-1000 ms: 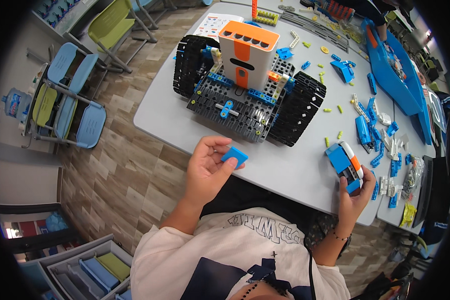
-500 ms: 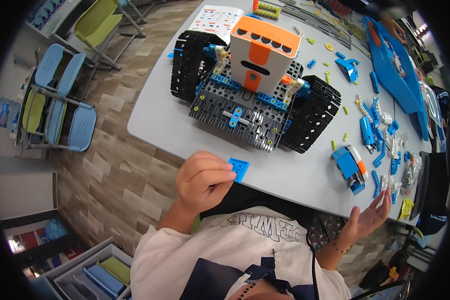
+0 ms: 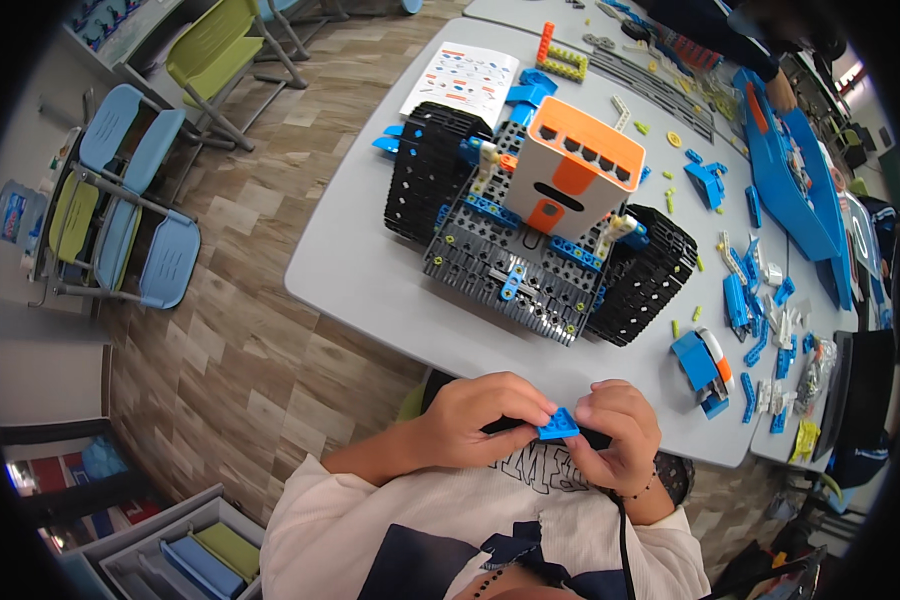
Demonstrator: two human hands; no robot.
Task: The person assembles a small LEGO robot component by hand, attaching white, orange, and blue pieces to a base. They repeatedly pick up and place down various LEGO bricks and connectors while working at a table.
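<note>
My left hand (image 3: 482,418) pinches a small blue building plate (image 3: 558,426) between thumb and fingertips, just off the table's near edge. Closed on the plate's right side are the fingertips of my right hand (image 3: 620,432). Beyond my hands stands a tracked vehicle model (image 3: 515,270) with black treads on both sides, a grey ribbed deck and blue beams. An upright white and orange block (image 3: 580,165) is mounted on it. To the right lies a small blue, white and orange assembly (image 3: 705,370), which neither hand touches.
Loose blue and white parts (image 3: 755,300) lie along the right of the table (image 3: 370,290). A blue bin (image 3: 795,180) stands behind them, with another person's hand (image 3: 780,92) near it. A printed instruction sheet (image 3: 460,80) lies at the back left. Folding chairs (image 3: 170,265) stand farther left.
My left hand has moved right with the blue plate. My right hand, open and apart before, has come left and closed on the plate. The view has shifted slightly.
</note>
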